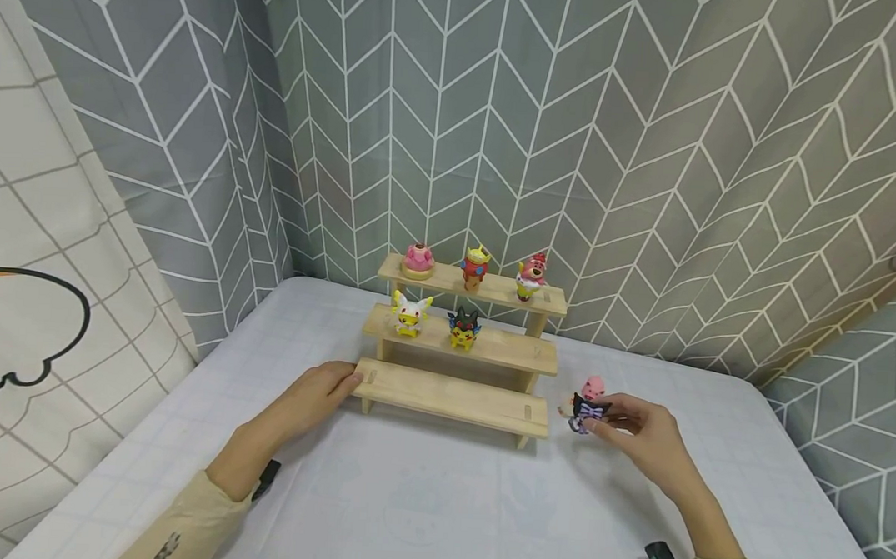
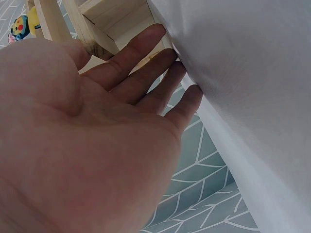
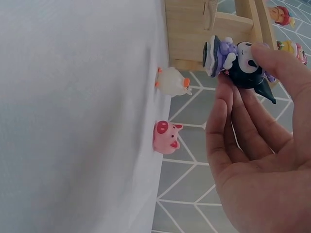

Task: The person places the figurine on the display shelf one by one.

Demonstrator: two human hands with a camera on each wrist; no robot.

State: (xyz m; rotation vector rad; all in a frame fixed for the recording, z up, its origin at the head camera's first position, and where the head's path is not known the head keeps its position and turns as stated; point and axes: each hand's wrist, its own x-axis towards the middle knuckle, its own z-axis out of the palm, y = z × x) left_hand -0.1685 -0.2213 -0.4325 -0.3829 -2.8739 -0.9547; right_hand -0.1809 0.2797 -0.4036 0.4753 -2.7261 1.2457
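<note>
My right hand [image 1: 640, 434] pinches a black and purple figurine [image 1: 591, 411] between thumb and fingers, above the table right of a three-step wooden display stand [image 1: 450, 395]. In the right wrist view, a pink pig figurine [image 3: 166, 137] and a white duck figurine [image 3: 172, 81] stand on the table beyond it. My left hand [image 1: 311, 399] touches the left end of the stand's lowest step; in the left wrist view its fingers [image 2: 141, 80] stretch out, fairly straight, beside the wooden end.
On the top step stand a pink figurine [image 1: 418, 260], a red and blue one [image 1: 474, 269] and a red-hatted bear [image 1: 531, 276]. The middle step bears a white-eared figurine [image 1: 411, 313] and a black-eared yellow one [image 1: 463, 328]. Patterned curtains [image 1: 454, 130] surround the white-covered table [image 1: 408, 503].
</note>
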